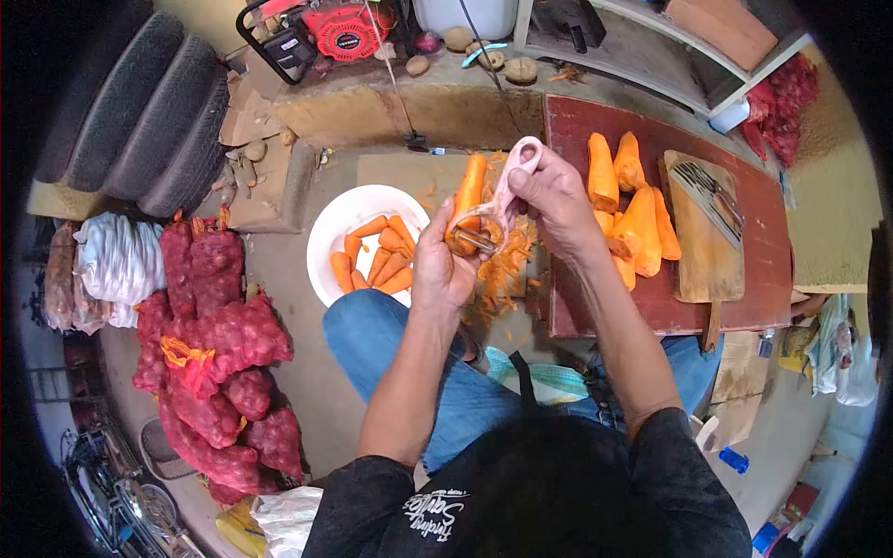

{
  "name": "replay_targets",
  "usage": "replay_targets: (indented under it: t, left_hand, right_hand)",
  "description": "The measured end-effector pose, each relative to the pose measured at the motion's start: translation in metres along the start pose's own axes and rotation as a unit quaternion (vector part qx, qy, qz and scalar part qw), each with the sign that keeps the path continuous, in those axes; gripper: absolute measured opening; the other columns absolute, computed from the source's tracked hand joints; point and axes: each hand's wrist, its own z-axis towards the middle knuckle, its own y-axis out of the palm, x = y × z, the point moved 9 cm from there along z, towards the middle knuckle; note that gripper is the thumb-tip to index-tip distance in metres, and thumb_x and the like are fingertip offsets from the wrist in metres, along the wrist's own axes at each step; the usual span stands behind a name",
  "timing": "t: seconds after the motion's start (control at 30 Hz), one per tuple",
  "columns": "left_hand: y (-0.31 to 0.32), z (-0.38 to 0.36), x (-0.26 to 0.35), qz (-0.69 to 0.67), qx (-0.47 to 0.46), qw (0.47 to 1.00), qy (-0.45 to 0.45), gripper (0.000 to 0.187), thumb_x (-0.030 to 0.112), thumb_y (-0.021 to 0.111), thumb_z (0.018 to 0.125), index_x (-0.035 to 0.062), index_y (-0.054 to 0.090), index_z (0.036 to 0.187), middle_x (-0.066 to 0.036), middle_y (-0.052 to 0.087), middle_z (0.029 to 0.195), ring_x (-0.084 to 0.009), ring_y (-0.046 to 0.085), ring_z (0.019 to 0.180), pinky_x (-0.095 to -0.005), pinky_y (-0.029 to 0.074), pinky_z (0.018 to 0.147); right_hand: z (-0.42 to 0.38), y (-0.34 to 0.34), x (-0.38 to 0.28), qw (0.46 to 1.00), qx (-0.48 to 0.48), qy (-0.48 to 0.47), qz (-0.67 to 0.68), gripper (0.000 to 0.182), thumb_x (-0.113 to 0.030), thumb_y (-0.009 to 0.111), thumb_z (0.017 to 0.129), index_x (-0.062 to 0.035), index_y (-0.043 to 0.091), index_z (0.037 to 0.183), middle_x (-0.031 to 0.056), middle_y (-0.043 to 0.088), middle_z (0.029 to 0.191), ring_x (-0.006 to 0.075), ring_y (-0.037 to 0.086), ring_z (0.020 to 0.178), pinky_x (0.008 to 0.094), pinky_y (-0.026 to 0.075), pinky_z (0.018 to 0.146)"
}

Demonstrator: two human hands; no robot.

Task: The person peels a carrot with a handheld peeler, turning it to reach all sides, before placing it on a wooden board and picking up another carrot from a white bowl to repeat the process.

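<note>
My left hand (445, 256) is closed around the lower end of an orange carrot (472, 186), which points up and away from me. In my right hand (555, 205) is a pink peeler (503, 197), gripped by its handle. The peeler's metal blade lies against or just over the carrot near my left fingers; exact contact is hard to tell. Orange peelings (505, 279) are scattered on the floor below my hands. Left of them stands a white basin (321, 237) with several carrots in it.
To my right, a red board (595, 312) carries several large carrots (637, 232) and a wooden chopping board (712, 260) with a knife (712, 195) on it. Red net sacks (223, 339) lie at left, near stacked tyres (139, 112). A red engine (344, 37) stands at the back.
</note>
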Motion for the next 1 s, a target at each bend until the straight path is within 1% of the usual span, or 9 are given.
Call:
replay_targets:
  t: [0.1, 0.17, 0.23, 0.43, 0.47, 0.57, 0.63, 0.8, 1.0]
  left_hand:
    - [0.002, -0.006, -0.003, 0.021, -0.048, 0.998, -0.018, 0.033, 0.032, 0.051, 0.102, 0.0023, 0.058, 0.114, -0.012, 0.064, 0.090, -0.0213, 0.060, 0.070, -0.0319, 0.043, 0.054]
    - [0.001, -0.007, -0.004, 0.039, -0.054, 0.997, -0.031, 0.033, 0.032, 0.050, 0.102, 0.0020, 0.058, 0.114, -0.012, 0.064, 0.089, -0.0221, 0.060, 0.069, -0.0318, 0.043, 0.054]
    - [0.002, -0.005, -0.007, 0.030, -0.058, 0.997, -0.040, 0.033, 0.032, 0.049, 0.102, 0.0023, 0.058, 0.114, -0.013, 0.064, 0.088, -0.0223, 0.060, 0.068, -0.0321, 0.043, 0.053]
    - [0.007, -0.003, -0.005, -0.010, -0.008, 0.999, -0.031, 0.034, 0.032, 0.047, 0.103, 0.0011, 0.057, 0.112, -0.014, 0.064, 0.088, -0.0223, 0.059, 0.066, -0.0315, 0.043, 0.052]
    - [0.007, -0.003, -0.003, -0.019, 0.008, 0.999, -0.034, 0.034, 0.032, 0.047, 0.103, 0.0008, 0.057, 0.112, -0.014, 0.064, 0.088, -0.0222, 0.059, 0.065, -0.0313, 0.043, 0.051]
    - [0.012, -0.006, -0.003, 0.000, -0.091, 0.995, -0.037, 0.033, 0.031, 0.047, 0.103, 0.0002, 0.057, 0.109, -0.013, 0.064, 0.087, -0.0220, 0.059, 0.064, -0.0309, 0.042, 0.050]
    - [0.000, -0.004, -0.009, 0.015, -0.062, 0.997, -0.051, 0.033, 0.031, 0.047, 0.103, 0.0008, 0.057, 0.110, -0.013, 0.063, 0.085, -0.0219, 0.058, 0.064, -0.0308, 0.042, 0.050]
    - [0.006, -0.001, -0.016, 0.002, -0.041, 0.999, -0.035, 0.030, 0.032, 0.053, 0.100, 0.0038, 0.057, 0.110, -0.013, 0.064, 0.085, -0.0199, 0.058, 0.061, -0.0286, 0.040, 0.047]
    - [0.010, -0.006, -0.016, 0.034, -0.063, 0.996, -0.049, 0.033, 0.033, 0.049, 0.102, 0.0019, 0.058, 0.109, -0.014, 0.063, 0.083, -0.0213, 0.058, 0.060, -0.0294, 0.041, 0.048]
  right_hand:
    - [0.027, -0.021, -0.001, 0.999, -0.004, -0.052, -0.003, 0.020, -0.024, 0.061, 0.099, -0.0077, 0.051, 0.094, 0.0058, 0.065, 0.076, 0.0117, 0.063, 0.061, 0.0232, 0.051, 0.054]
    - [0.053, -0.053, -0.002, 0.997, 0.039, -0.063, -0.018, 0.017, -0.021, 0.058, 0.101, -0.0078, 0.050, 0.094, 0.0060, 0.064, 0.073, 0.0126, 0.062, 0.058, 0.0238, 0.049, 0.052]
    - [0.064, -0.059, -0.015, 0.994, 0.064, -0.059, -0.064, 0.016, -0.023, 0.060, 0.101, -0.0081, 0.053, 0.099, 0.0041, 0.064, 0.079, 0.0110, 0.062, 0.066, 0.0242, 0.049, 0.058]
    - [0.013, -0.005, -0.016, 0.998, 0.017, -0.046, -0.050, 0.015, -0.019, 0.063, 0.097, -0.0082, 0.052, 0.098, 0.0025, 0.063, 0.078, 0.0103, 0.063, 0.065, 0.0236, 0.050, 0.057]
    - [0.000, 0.010, -0.004, 0.999, -0.029, 0.015, -0.016, 0.016, -0.021, 0.063, 0.097, -0.0085, 0.054, 0.100, 0.0004, 0.062, 0.081, 0.0092, 0.063, 0.068, 0.0235, 0.050, 0.057]
    - [0.019, -0.026, 0.018, 0.998, 0.045, -0.009, 0.037, 0.017, -0.022, 0.063, 0.098, -0.0084, 0.054, 0.098, 0.0007, 0.063, 0.081, 0.0092, 0.063, 0.068, 0.0233, 0.049, 0.056]
    - [0.045, -0.062, 0.024, 0.997, 0.078, -0.003, -0.019, 0.021, -0.025, 0.062, 0.099, -0.0077, 0.052, 0.095, 0.0039, 0.064, 0.075, 0.0101, 0.061, 0.058, 0.0232, 0.050, 0.051]
    - [0.066, -0.064, 0.005, 0.991, 0.105, -0.078, -0.039, 0.023, -0.026, 0.062, 0.099, -0.0062, 0.053, 0.094, 0.0056, 0.065, 0.073, 0.0117, 0.061, 0.055, 0.0232, 0.049, 0.049]
    - [0.076, -0.093, 0.036, 0.992, 0.120, 0.010, 0.043, 0.016, -0.023, 0.058, 0.102, -0.0073, 0.054, 0.098, 0.0061, 0.065, 0.078, 0.0122, 0.063, 0.060, 0.0239, 0.048, 0.049]
